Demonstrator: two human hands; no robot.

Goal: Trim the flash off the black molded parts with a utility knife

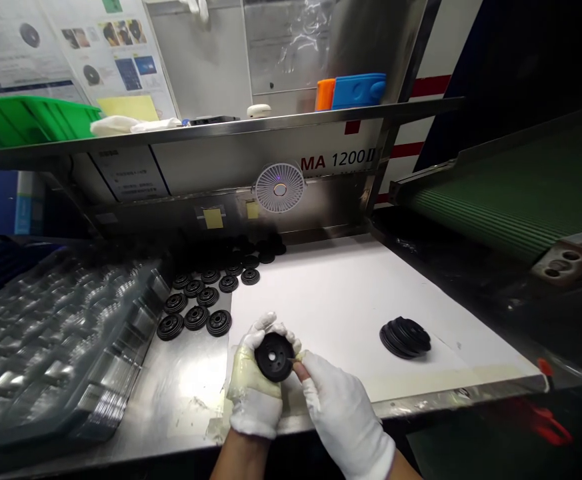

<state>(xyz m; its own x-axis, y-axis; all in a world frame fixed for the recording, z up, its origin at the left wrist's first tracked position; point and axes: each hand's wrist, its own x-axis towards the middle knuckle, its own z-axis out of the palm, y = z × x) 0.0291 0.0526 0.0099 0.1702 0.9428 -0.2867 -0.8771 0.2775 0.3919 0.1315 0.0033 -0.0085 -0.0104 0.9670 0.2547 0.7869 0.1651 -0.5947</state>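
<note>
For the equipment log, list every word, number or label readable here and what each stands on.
"MA 1200II" on the machine's metal panel, the last characters slightly blurred.
Wall posters: text too small to read.
White notice on the panel under the shelf: text too small to read.

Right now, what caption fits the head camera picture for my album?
The left hand in a white glove holds a black disc as the right hand touches it.
</note>
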